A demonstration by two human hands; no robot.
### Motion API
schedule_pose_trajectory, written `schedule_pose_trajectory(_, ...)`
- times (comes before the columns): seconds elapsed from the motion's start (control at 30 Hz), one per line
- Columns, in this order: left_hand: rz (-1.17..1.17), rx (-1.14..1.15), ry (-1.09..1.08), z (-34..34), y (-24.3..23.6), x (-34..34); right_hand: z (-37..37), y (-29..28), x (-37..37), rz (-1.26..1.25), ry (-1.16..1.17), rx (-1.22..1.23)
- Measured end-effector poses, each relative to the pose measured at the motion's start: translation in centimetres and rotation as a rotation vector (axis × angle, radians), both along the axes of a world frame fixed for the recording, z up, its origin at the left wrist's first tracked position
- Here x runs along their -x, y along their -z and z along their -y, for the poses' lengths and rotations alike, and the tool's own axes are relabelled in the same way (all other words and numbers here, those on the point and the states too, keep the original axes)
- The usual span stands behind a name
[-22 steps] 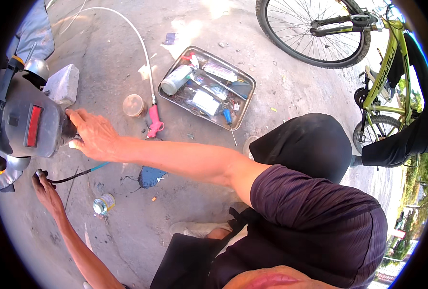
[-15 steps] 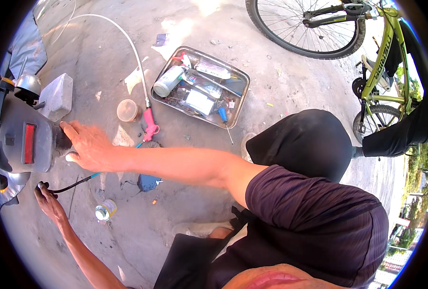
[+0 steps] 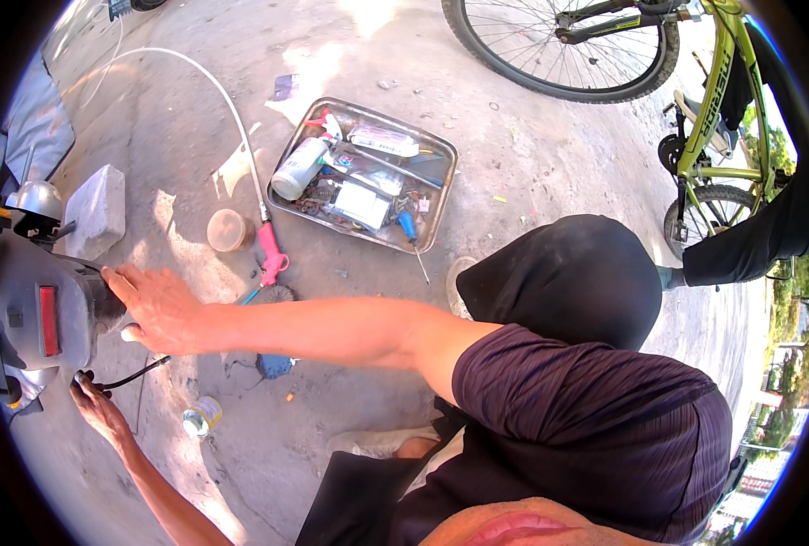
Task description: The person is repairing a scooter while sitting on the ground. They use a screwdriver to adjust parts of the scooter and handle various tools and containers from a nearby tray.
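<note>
Black hose (image 3: pixel 137 373) at eight o'clock, long axis slanting up from the left hand (image 3: pixel 102 411) closed round its end toward two o'clock, right hand (image 3: pixel 160 312) at nine, thumb and fingers spread, beside grey rear panel (image 3: pixel 20 296), metal tray (image 3: pixel 442 200) at eleven.

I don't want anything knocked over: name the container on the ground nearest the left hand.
The small yellow-labelled can, right of the left hand; the round brownish tub sits farther off, beyond the right forearm.
</note>
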State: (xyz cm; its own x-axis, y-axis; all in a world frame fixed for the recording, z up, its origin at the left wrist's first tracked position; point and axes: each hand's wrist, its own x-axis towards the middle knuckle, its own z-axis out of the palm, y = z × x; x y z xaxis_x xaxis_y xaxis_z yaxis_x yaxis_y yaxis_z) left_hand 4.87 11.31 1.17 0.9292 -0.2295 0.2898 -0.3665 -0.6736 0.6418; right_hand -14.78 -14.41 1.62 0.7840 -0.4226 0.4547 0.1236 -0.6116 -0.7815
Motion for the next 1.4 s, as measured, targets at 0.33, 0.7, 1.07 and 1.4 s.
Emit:
schedule_pose_trajectory(0.33,-0.012,-0.046,-0.008,0.0,0.3,0.0,-0.1,0.0,0.4,-0.027,-0.027,-0.012)
schedule_pose_trajectory(0.7,0.021,-0.068,-0.030,-1.2,1.4,-1.7,0.2,-0.3,0.9,-0.042,-0.068,-0.025)
schedule_pose_trajectory(1.07,0.377,-0.393,-0.009,-2.0,2.3,-2.9,-0.4,0.0,0.4,-0.026,-0.043,-0.041)
schedule_pose_trajectory(1.4,0.053,-0.237,0.155,3.2,2.3,2.6,0.2,-0.5,0.8,0.001,-0.058,-0.060)
